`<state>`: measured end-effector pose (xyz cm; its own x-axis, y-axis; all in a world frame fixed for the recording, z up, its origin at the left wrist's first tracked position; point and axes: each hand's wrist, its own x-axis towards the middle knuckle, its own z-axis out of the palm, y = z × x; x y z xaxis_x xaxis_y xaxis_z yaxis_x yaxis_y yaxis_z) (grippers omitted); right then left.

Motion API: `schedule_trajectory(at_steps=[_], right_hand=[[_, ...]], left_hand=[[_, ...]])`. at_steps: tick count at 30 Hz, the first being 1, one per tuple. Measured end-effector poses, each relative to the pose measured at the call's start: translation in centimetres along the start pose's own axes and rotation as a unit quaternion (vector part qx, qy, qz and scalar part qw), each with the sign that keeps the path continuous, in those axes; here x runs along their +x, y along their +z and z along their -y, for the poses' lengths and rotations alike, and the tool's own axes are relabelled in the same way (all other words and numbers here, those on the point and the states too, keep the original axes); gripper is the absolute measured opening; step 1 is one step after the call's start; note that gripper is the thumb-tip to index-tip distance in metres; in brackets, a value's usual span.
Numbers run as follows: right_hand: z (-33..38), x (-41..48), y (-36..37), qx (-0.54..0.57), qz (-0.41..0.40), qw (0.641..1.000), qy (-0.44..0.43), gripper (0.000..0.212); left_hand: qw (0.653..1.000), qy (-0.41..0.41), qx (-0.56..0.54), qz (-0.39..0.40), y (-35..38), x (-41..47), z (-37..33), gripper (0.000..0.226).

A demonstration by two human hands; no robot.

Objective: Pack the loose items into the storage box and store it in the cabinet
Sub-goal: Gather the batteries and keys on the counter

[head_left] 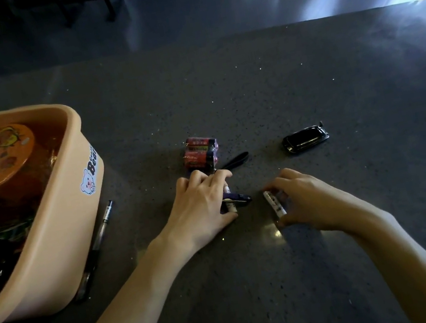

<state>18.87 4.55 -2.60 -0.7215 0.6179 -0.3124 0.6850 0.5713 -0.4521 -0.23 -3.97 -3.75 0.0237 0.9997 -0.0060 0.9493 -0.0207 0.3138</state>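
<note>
A peach plastic storage box [71,203] stands at the left of the dark table, with a round orange lid and dark items inside. My left hand [200,206] curls over a small purple-and-white object [237,199] with a black strap [234,161]. My right hand [306,199] pinches a small white tube [274,203] lying on the table. A red pack of batteries [200,152] sits just beyond my left hand. A black car key fob [304,139] lies to the right of the pack. A black pen [97,238] lies against the box's right side.
The speckled dark table [249,83] stretches away to a far edge, with a shiny floor beyond. Dark chair legs [106,0] stand on the floor at the top left.
</note>
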Motion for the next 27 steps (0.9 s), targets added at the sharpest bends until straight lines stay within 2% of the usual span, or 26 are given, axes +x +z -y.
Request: schedule_trajectory(at_steps=[5, 11, 14, 18, 27], right_hand=[[0.3, -0.3, -1.3, 0.001, -0.085, 0.996, -0.009, 0.065], [2.7, -0.8, -5.2, -0.027, -0.133, 0.989, -0.063, 0.067], [4.8, -0.6, -7.0, -0.035, -0.131, 0.986, -0.097, 0.066], [9.0, 0.5, -8.1, -0.039, -0.121, 0.980, -0.152, 0.062], [22.7, 5.0, -5.6, -0.014, -0.063, 0.964, -0.258, 0.065]], left_hand=[[0.997, 0.029, -0.066, -0.033, -1.0, 0.0, -1.3, 0.063], [0.990, 0.047, -0.101, -0.082, -5.8, -0.5, -3.2, 0.066], [0.990, 0.048, -0.076, -0.107, -8.6, -2.0, -2.9, 0.064], [0.989, 0.008, -0.054, -0.139, -12.3, -5.3, -0.6, 0.063], [0.973, -0.109, -0.045, -0.199, -18.1, -15.1, 9.7, 0.066]])
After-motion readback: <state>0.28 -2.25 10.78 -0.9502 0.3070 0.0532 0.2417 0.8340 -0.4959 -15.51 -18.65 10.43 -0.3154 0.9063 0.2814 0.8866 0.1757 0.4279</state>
